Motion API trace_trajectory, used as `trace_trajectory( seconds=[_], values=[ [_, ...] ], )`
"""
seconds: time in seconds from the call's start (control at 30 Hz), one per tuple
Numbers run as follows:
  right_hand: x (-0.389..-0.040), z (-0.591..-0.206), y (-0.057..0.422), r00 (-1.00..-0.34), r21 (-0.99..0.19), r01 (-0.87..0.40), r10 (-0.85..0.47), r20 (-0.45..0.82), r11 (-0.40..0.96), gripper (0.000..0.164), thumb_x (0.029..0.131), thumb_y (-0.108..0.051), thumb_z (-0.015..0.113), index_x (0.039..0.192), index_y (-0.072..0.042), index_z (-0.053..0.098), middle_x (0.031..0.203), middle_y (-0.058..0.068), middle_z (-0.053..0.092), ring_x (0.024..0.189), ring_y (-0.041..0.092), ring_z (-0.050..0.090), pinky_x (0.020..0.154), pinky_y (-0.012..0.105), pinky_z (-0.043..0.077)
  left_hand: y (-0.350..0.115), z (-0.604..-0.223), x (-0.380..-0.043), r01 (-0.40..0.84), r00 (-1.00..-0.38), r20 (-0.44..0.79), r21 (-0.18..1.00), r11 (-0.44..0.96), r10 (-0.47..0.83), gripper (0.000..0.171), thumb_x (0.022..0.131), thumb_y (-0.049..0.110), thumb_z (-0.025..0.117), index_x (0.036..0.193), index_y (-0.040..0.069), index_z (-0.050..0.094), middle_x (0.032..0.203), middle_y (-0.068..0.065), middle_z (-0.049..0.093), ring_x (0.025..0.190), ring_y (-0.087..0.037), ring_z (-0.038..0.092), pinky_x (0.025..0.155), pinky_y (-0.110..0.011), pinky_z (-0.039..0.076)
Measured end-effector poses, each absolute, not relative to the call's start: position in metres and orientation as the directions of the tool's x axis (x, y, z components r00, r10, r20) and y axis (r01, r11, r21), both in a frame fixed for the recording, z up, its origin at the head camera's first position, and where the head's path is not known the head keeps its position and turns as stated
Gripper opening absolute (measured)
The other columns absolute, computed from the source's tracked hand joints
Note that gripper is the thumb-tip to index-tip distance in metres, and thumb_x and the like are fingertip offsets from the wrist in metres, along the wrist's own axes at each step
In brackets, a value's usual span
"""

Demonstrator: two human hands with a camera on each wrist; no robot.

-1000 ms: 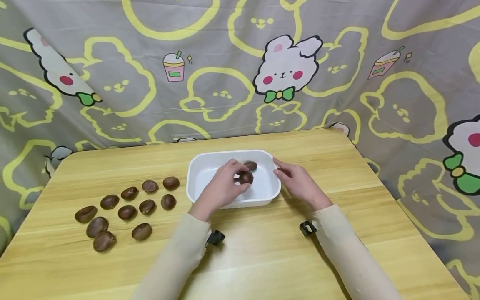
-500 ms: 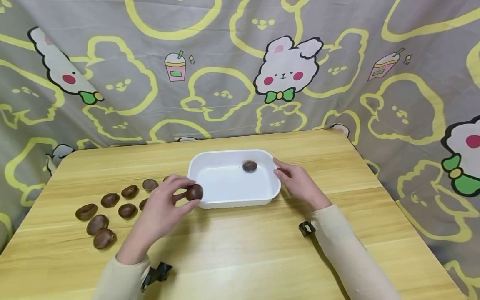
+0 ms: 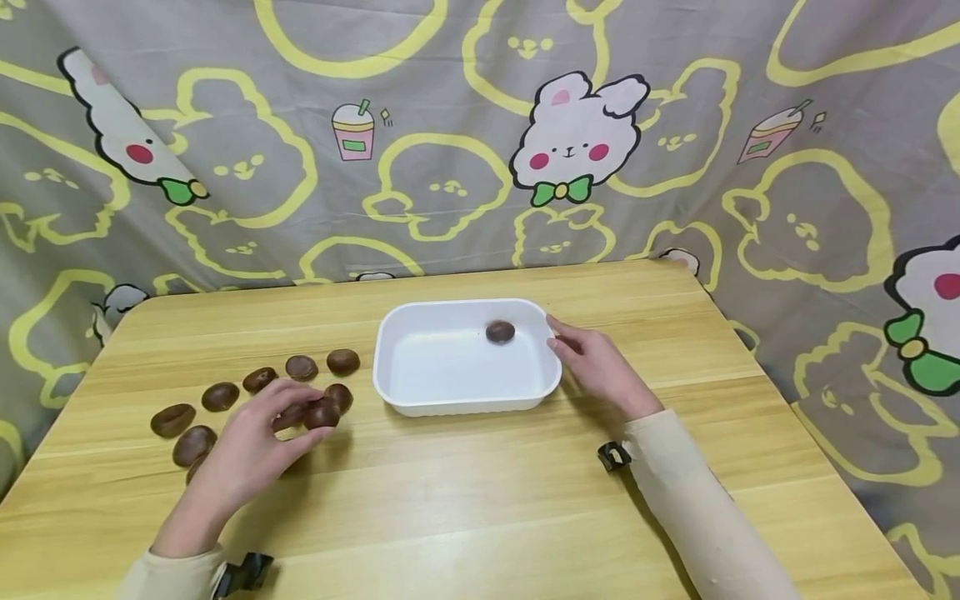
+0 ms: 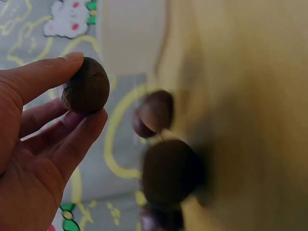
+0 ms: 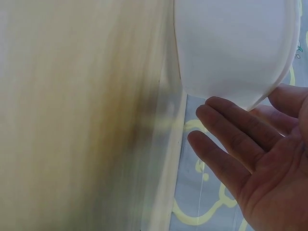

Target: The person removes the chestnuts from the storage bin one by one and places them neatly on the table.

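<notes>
In the head view, my left hand (image 3: 243, 446) pinches a brown chestnut (image 3: 322, 413) between thumb and fingertips, over the group of chestnuts on the table. The left wrist view shows this held chestnut (image 4: 87, 87) up off the wood, with other chestnuts blurred beyond it. A white tray (image 3: 465, 408) stands at the middle of the table, and one chestnut (image 3: 500, 332) lies inside near its far right corner. My right hand (image 3: 600, 367) touches the tray's right end. Seen from the right wrist, its fingers (image 5: 231, 130) are nearly straight against the tray's outer wall.
Several chestnuts (image 3: 221, 397) lie spread on the left of the wooden table (image 3: 480, 508); my left hand covers some of them. A patterned grey curtain (image 3: 442, 100) hangs behind the table and along its sides.
My left hand has carried the chestnut out of the tray, leftward and nearer, to above the loose chestnuts. The right hand and the tray stay in place.
</notes>
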State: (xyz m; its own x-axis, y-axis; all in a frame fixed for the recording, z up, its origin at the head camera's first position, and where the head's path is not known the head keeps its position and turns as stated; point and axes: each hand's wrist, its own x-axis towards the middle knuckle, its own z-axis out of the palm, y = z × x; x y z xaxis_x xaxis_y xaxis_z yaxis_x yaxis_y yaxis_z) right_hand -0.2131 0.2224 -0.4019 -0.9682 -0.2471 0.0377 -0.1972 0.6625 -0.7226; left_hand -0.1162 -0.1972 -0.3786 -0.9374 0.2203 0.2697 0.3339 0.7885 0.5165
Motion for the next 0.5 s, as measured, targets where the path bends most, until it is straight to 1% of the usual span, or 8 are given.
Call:
trace_trajectory(
  seconds=[0.13,0.23,0.37,0.47,0.5],
  values=[
    [-0.214,-0.402,0.221,-0.967,-0.719,-0.199,-0.251,0.035,0.665,0.045,0.093,-0.036,0.046,0.135,-0.021,0.04,0.13,0.007,0.045,0.101,0.014,0.052,0.087,0.034,0.043,-0.207,-0.391,-0.115,0.313,-0.949,0.209,0.522,0.793,0.237,0.038,0.071,0.024,0.077,0.103,0.009,0.062,0.1,0.003,0.055,0.089,-0.02,0.056,0.073,-0.038,0.049],
    [-0.214,-0.402,0.221,-0.964,-0.716,-0.213,-0.263,0.042,0.665,0.045,0.093,-0.036,0.046,0.135,-0.019,0.039,0.13,0.007,0.045,0.105,0.014,0.051,0.089,0.035,0.042,-0.209,-0.397,-0.116,0.301,-0.953,0.156,0.533,0.791,0.258,0.035,0.071,0.02,0.077,0.102,0.009,0.063,0.099,0.002,0.055,0.089,-0.021,0.056,0.076,-0.04,0.048],
    [-0.213,-0.4,0.221,-0.964,-0.715,-0.21,-0.262,0.04,0.667,0.045,0.094,-0.035,0.045,0.135,-0.019,0.039,0.127,0.007,0.049,0.099,0.014,0.053,0.084,0.034,0.044,-0.207,-0.398,-0.118,0.317,-0.946,0.114,0.523,0.791,0.303,0.028,0.073,0.014,0.075,0.099,0.012,0.063,0.1,0.003,0.054,0.091,-0.019,0.055,0.077,-0.039,0.047],
    [-0.211,-0.398,0.22,-0.966,-0.725,-0.202,-0.258,0.035,0.658,0.045,0.094,-0.034,0.045,0.136,-0.017,0.039,0.123,0.009,0.052,0.092,0.016,0.055,0.076,0.033,0.046,-0.204,-0.395,-0.12,0.342,-0.936,0.116,0.513,0.788,0.331,0.022,0.074,0.01,0.073,0.094,0.014,0.063,0.098,0.006,0.054,0.089,-0.015,0.056,0.075,-0.036,0.048],
    [-0.211,-0.398,0.22,-0.965,-0.729,-0.202,-0.258,0.035,0.654,0.045,0.094,-0.033,0.046,0.135,-0.017,0.039,0.122,0.01,0.053,0.092,0.016,0.055,0.076,0.033,0.046,-0.204,-0.394,-0.121,0.349,-0.934,0.116,0.509,0.787,0.338,0.021,0.075,0.01,0.073,0.092,0.014,0.063,0.097,0.007,0.054,0.089,-0.015,0.056,0.075,-0.035,0.048]
  ],
)
